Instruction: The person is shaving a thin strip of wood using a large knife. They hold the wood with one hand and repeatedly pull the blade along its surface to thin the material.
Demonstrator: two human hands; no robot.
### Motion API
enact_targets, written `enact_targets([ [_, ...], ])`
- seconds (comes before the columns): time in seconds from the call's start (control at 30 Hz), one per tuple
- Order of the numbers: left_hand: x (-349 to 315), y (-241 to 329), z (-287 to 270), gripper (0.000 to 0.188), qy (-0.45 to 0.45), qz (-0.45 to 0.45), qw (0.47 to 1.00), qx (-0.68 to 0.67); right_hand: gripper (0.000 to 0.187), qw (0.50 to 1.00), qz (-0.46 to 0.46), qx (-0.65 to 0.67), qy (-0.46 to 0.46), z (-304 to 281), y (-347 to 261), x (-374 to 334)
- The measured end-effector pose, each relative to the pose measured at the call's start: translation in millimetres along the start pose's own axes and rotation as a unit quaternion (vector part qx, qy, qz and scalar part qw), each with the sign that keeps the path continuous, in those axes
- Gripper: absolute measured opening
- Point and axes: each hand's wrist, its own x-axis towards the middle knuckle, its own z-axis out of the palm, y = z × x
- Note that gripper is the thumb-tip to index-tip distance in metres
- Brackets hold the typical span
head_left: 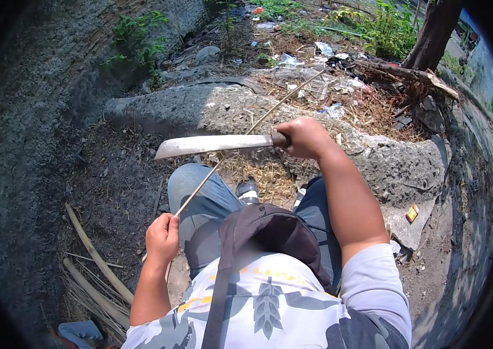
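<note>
We find the left hand (pixel 162 237) left of centre in the frame, curled closed and pinching a thin pale stick (pixel 200 188). The stick slants from that hand to the upper centre. Slightly above and right of centre, the right hand (pixel 307 138) is wrapped in a fist around the dark handle (pixel 282 139) of a machete (pixel 226 143); its broad blade (pixel 197 145) points frame-left and crosses in front of the stick (whether the two touch, we cannot tell). Lower centre, we log a black bag (pixel 275 232) over blue jeans (pixel 217 200). Pale stalks (pixel 98 253) lie lower left; at right we note a yellow-and-red packet (pixel 413 213), with a tree trunk (pixel 437 35) upper right.
</note>
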Motion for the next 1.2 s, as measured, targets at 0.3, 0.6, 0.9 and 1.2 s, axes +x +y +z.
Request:
enact_targets([
  [0.3, -17, -36, -16, 0.031, 0.035, 0.008, 0.999, -0.006, 0.03, 0.936, 0.232, 0.23, 0.129, 30, 78, 4],
  [0.6, -11, -52, -5, 0.034, 0.01, -0.013, 0.995, -0.098, 0.026, 0.986, 0.086, 0.143, -0.02, -3, 26, -3],
  [0.9, -34, -82, -11, 0.035, 0.047, 0.023, 0.998, -0.03, 0.03, 0.921, 0.231, 0.275, 0.151, 25, 80, 0],
  [1.2, -27, -104, -31, 0.048, -0.026, -0.047, 0.99, -0.127, 0.018, 0.991, -0.053, -0.01, 0.119, 7, 10, 1],
])
